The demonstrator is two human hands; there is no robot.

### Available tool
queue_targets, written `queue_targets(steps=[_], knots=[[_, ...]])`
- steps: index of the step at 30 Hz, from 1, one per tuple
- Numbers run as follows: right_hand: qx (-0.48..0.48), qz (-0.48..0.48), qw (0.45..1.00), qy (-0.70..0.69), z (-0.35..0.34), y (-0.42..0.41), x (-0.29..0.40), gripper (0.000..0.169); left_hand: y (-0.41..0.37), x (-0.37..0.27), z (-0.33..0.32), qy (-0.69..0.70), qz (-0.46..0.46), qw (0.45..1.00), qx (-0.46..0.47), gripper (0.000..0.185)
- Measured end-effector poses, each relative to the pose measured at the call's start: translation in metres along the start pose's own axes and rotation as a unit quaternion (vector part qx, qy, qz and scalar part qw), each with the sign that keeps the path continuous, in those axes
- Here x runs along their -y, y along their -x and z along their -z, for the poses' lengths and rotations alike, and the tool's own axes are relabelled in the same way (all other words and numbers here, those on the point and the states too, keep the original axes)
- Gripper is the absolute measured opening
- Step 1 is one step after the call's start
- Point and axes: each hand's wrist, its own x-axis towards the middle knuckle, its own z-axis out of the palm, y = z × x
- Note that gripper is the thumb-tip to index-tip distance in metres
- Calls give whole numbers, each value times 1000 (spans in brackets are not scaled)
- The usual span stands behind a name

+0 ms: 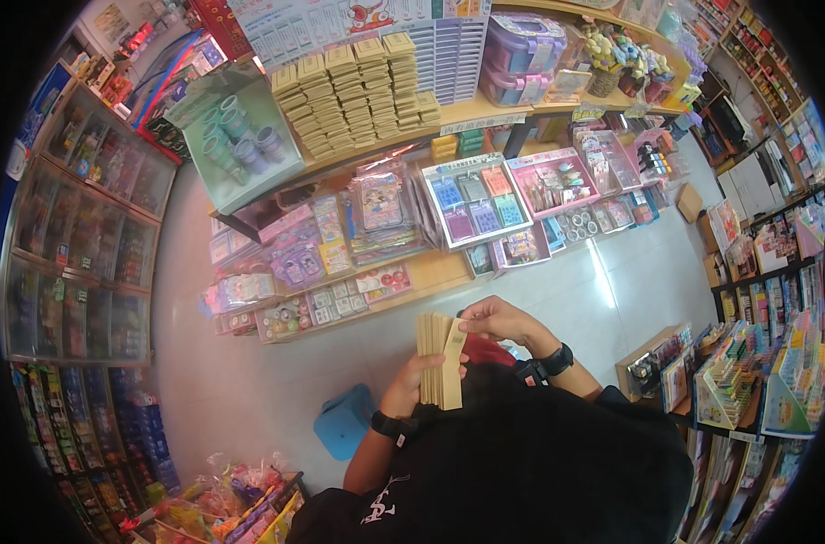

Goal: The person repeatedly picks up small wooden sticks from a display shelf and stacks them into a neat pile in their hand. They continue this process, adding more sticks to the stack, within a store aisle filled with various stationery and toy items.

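Note:
In front of my body, my left hand (410, 381) grips a thick bundle of narrow tan paper packets (431, 370) standing on edge side by side. My right hand (497, 319) pinches the top corner of the outermost packet (452, 370), which tilts slightly away from the bundle and bears small dark print. More packets of the same tan kind (347, 102) are piled in several columns on the wooden display counter (484, 109), beyond my hands. Dark bands circle both of my wrists.
Lower shelves (439, 270) hold boxed stationery and toys. A mint display box (239, 194) with cups stands at the counter's left end. Behind my left arm is a blue plastic stool (344, 421). Glass-door cabinets (79, 238) line the left; pen racks (728, 374) stand right.

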Motion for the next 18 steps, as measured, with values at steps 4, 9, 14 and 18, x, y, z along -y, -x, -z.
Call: queue_targets(steps=[4,9,14,18], knots=[[-5,-23,997,-80,-1,-3,6,14,0,0,1,8,-30,999,-8,56],[-68,203,964,-155,43,-8,48,20,3,0,9,56,-106,992,-49,56],[-213,381,868,-236,80,-33,103,22,11,-5,44,71,-130,984,-98,58],[-279,371,865,-191,112,-93,126,22,19,-17,39,54,-155,979,-125,59]])
